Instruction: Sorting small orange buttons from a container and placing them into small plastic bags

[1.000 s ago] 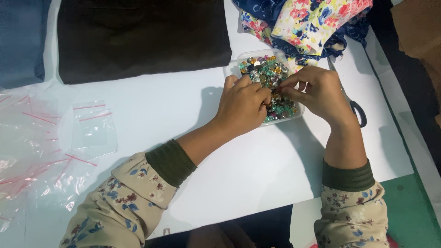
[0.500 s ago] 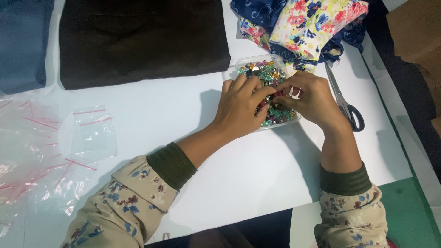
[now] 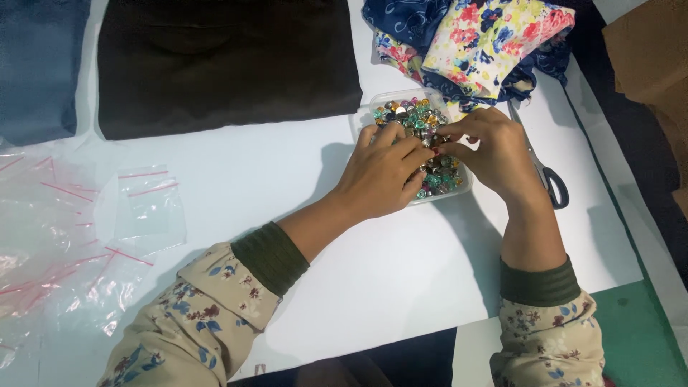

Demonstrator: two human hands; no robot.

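A shallow clear plastic tray (image 3: 380, 100) is seen on the white table (image 3: 272, 186), just below a heap of floral fabrics (image 3: 494, 43), and it is filled with small faceted gems (image 3: 412, 115) in teal, silver, amber and pink. The left hand (image 3: 383, 175) is laid palm down over the tray's near left part, its fingers gently curled and their tips resting among the gems; whether any gem is gripped cannot be told. The right hand (image 3: 494, 154) is placed over the tray's right side, with thumb and forefinger drawn together at the middle of the heap, apparently pinched on a small piece that is too tiny to be made out. Scissors (image 3: 548, 172) are partly hidden behind the right hand. Empty clear zip bags (image 3: 147, 204) with red seals are scattered at the far left, well apart from the tray. A dark brown cloth (image 3: 229, 64) and a blue cloth (image 3: 39, 68) are spread along the table's top edge.
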